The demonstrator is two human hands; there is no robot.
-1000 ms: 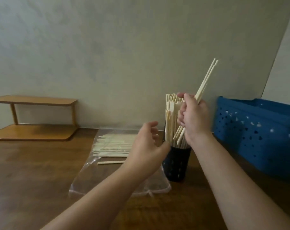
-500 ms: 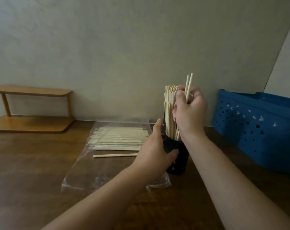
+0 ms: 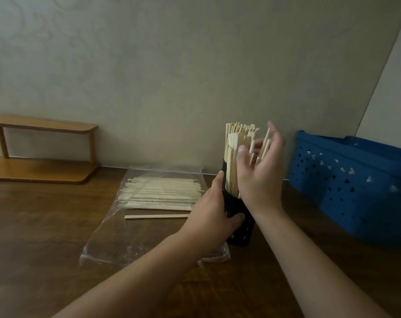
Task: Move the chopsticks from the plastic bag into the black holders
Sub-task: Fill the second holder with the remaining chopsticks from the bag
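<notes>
1. While my left hand (image 3: 214,212) wraps its fingers and thumb round the black holder (image 3: 239,222) to steady it, my right hand (image 3: 261,171) is spread, fingers apart and relaxed, gripping nothing
2. Bamboo chopsticks (image 3: 235,157) stand packed in the holder, just beyond my right fingertips, a few leaning loose against them
3. I judge one drop-off done; next I must reach left of my left hand to the plastic bag (image 3: 149,226), where more chopsticks (image 3: 160,191) lie, and one stray chopstick (image 3: 157,216)
</notes>
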